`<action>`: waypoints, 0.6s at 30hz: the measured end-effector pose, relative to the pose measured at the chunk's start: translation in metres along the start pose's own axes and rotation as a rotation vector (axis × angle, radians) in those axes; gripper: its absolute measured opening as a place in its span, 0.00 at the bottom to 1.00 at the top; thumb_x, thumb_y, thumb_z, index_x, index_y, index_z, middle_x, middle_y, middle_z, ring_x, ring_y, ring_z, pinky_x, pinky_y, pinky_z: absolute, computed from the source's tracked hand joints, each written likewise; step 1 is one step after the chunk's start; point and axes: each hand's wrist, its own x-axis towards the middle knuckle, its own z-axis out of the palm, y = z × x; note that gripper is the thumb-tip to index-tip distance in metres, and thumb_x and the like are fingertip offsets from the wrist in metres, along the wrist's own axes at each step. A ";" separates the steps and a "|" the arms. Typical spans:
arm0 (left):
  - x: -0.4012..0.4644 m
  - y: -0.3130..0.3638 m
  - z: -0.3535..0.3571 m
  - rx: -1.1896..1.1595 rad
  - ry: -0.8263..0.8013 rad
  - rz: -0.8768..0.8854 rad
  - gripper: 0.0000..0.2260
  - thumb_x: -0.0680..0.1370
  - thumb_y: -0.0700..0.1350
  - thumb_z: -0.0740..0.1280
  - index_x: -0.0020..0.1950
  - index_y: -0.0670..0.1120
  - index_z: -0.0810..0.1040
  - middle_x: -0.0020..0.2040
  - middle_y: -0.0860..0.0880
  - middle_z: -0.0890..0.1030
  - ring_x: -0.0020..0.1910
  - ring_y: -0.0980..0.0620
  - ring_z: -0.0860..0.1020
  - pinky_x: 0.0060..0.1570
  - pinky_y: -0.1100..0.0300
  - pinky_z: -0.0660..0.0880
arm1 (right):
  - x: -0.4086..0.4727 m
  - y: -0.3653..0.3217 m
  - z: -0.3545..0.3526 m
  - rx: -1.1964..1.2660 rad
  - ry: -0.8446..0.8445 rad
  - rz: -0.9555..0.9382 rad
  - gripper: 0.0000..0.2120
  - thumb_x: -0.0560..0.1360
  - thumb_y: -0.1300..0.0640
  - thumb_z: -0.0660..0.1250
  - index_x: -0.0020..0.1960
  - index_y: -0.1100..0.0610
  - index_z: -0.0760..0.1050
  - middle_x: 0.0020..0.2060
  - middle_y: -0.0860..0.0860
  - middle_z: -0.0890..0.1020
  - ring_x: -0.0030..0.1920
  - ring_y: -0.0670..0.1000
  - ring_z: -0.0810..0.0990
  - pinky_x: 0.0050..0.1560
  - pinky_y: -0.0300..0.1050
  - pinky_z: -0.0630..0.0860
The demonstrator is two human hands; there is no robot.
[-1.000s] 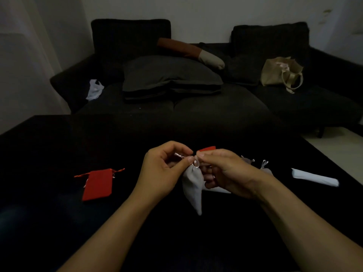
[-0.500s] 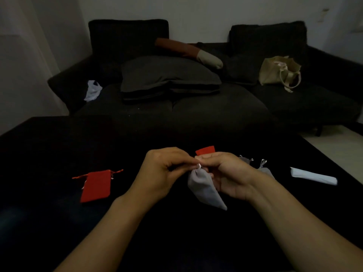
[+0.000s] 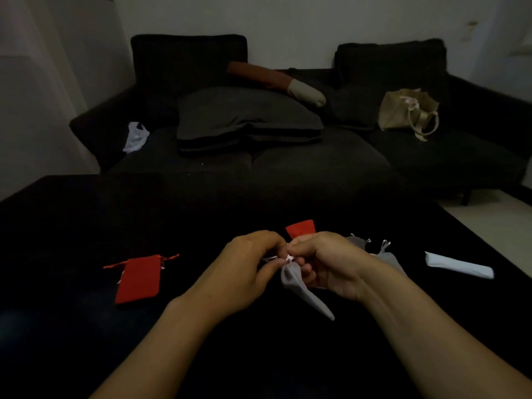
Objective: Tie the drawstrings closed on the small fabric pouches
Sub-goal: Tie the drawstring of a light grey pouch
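A small grey pouch (image 3: 302,292) hangs between my hands above the black table (image 3: 86,220), its body slanting down to the right. My left hand (image 3: 244,272) pinches the pale drawstring at the pouch's neck. From the other side, my right hand (image 3: 325,263) pinches the same neck and string. A red pouch (image 3: 139,279) lies flat on the table to the left with its strings loose. Another red pouch (image 3: 300,228) shows just behind my hands. Grey pouches (image 3: 385,256) lie behind my right wrist, partly hidden.
A white folded item (image 3: 457,264) lies on the table at the right. Beyond the table stands a dark sofa (image 3: 288,165) with cushions, a beige tote bag (image 3: 408,110) and a white plastic bag (image 3: 136,136). Pale floor shows at the far right.
The pouch's body swung from hanging straight down to slanting right. My hands stayed close together at its neck, working the drawstring.
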 end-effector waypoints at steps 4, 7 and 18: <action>0.001 -0.003 0.004 -0.003 -0.078 -0.096 0.08 0.80 0.49 0.64 0.44 0.62 0.70 0.45 0.60 0.77 0.44 0.63 0.77 0.43 0.65 0.73 | -0.003 -0.006 0.000 -0.071 0.039 -0.017 0.11 0.80 0.59 0.62 0.39 0.57 0.75 0.30 0.50 0.72 0.28 0.44 0.69 0.29 0.35 0.65; 0.001 -0.009 0.005 0.034 -0.049 -0.119 0.09 0.81 0.48 0.61 0.44 0.60 0.67 0.42 0.57 0.75 0.41 0.60 0.75 0.41 0.62 0.72 | -0.003 -0.009 -0.004 -0.195 0.161 -0.071 0.09 0.79 0.57 0.64 0.42 0.58 0.77 0.31 0.52 0.75 0.29 0.45 0.74 0.28 0.35 0.69; 0.002 -0.012 0.005 0.012 -0.039 -0.144 0.05 0.82 0.44 0.60 0.47 0.52 0.69 0.42 0.54 0.75 0.40 0.57 0.74 0.39 0.62 0.70 | -0.004 -0.007 -0.013 -0.205 0.277 -0.135 0.05 0.77 0.62 0.67 0.45 0.62 0.79 0.33 0.56 0.76 0.30 0.48 0.75 0.28 0.38 0.74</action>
